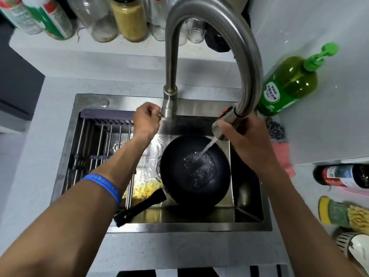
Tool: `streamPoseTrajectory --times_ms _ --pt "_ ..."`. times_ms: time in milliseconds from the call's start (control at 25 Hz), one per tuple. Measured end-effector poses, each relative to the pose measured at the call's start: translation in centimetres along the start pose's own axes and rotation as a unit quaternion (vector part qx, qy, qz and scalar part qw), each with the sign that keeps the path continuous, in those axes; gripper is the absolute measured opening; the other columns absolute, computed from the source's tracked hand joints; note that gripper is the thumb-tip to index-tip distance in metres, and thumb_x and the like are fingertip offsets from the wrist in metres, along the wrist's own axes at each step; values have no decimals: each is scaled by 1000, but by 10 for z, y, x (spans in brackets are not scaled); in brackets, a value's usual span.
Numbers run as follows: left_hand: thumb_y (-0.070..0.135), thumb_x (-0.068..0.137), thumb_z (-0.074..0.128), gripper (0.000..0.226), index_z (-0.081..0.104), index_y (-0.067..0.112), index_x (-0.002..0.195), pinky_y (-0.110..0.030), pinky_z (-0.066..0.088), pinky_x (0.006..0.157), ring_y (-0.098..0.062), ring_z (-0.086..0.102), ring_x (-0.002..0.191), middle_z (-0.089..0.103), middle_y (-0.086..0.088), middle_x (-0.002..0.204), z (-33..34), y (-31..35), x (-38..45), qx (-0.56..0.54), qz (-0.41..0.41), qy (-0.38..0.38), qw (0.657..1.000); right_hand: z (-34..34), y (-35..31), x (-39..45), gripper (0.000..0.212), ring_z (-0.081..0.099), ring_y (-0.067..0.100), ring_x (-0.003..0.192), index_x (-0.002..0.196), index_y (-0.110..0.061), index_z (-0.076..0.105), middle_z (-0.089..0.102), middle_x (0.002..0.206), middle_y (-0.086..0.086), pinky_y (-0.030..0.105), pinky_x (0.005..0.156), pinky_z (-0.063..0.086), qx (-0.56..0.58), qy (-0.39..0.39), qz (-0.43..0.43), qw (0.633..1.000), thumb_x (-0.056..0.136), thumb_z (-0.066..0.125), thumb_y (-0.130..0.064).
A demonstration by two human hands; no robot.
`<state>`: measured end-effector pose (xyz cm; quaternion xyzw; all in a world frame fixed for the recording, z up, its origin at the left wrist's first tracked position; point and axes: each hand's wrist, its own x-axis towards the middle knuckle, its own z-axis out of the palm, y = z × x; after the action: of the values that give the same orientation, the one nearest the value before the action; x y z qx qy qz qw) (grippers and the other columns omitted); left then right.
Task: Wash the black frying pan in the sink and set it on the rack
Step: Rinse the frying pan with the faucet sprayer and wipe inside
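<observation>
Black and round, the frying pan (pixel 194 170) is seen lying in the steel sink (pixel 247 216), toward 5 o'clock of the basin, its handle (pixel 139 206) pointing to 8 o'clock over the sink's front rim. A stream of water (pixel 206 147) is poured into the pan from the spray head (pixel 224 124) of the faucet (pixel 219 27), which is gripped by the right hand (pixel 241 144) at 2 o'clock of the pan. The faucet lever is pinched by the curled fingers of the left hand (pixel 146 120) at 11 o'clock. The rack (pixel 99 148) is laid across the sink's 9 o'clock side. A green soap bottle (pixel 289 82) is stood on the table at 2 o'clock.
</observation>
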<state>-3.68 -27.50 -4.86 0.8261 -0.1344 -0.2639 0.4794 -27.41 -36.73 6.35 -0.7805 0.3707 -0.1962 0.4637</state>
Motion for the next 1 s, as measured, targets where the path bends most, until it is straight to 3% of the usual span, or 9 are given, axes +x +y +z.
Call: streamPoseTrajectory --times_ms 80,240,360,440,520,640,800,880,1000 --pt "13 92 61 19 57 23 77 -37 58 67 -18 65 62 68 -8 74 0 3 9 -40 3 19 999 2 1 0 17 69 17 77 84 -15 63 69 80 0 49 78 56 -9 -9 6 1000 89 67 -30" --pt "15 91 65 18 50 17 100 -25 50 55 -16 63 64 67 -9 82 -12 3 -14 -120 -33 -2 992 2 4 -3 24 67 15 77 80 -19 62 68 79 -3 48 79 56 -45 -3 21 999 87 64 -42" --pt "21 89 68 12 59 21 96 -29 49 64 -21 64 74 68 -4 90 -32 -42 -77 75 -25 -112 990 7 -5 -14 27 66 12 74 82 -14 65 70 76 -2 38 75 54 -56 22 36 998 86 68 -40" --pt "20 88 68 12 64 20 99 -30 51 77 -21 66 85 70 -2 97 -46 -85 -129 219 -35 -192 956 22 -18 -28 27 65 8 72 83 -16 67 70 74 -3 30 70 51 -69 33 63 995 84 72 -43" --pt "23 86 67 29 65 16 114 -30 49 87 -24 63 100 68 -5 110 -54 -121 -170 343 0 -237 909 49 -35 -45 33 64 10 68 84 -19 66 68 71 -5 31 67 51 -68 19 78 994 80 73 -51" --pt "23 84 63 42 60 18 125 -33 45 92 -26 54 107 62 -4 118 -54 -142 -188 420 81 -237 872 92 -66 -57 31 64 18 77 97 -21 61 69 84 -5 38 72 52 -58 -52 26 997 89 65 -50" --pt "24 84 54 60 39 16 141 -35 41 93 -25 52 111 54 -6 124 -42 -145 -190 518 73 -236 819 112 -82 -49 51 52 24 116 149 -19 35 56 137 3 41 94 43 -109 -226 -84 964 102 51 -30" --pt "25 89 50 60 30 15 144 -37 39 94 -26 52 115 53 -7 127 -26 -147 -191 574 25 -226 787 99 -58 -51 48 52 22 121 148 -21 40 54 143 0 38 103 41 -122 -210 -61 968 102 50 -24" --pt "37 95 52 29 48 18 118 -32 45 81 -23 64 104 66 -3 112 -7 -139 -191 546 -26 -213 810 69 9 -73 36 58 20 119 136 -20 57 62 133 0 38 104 44 -184 -208 74 958 100 52 -22"
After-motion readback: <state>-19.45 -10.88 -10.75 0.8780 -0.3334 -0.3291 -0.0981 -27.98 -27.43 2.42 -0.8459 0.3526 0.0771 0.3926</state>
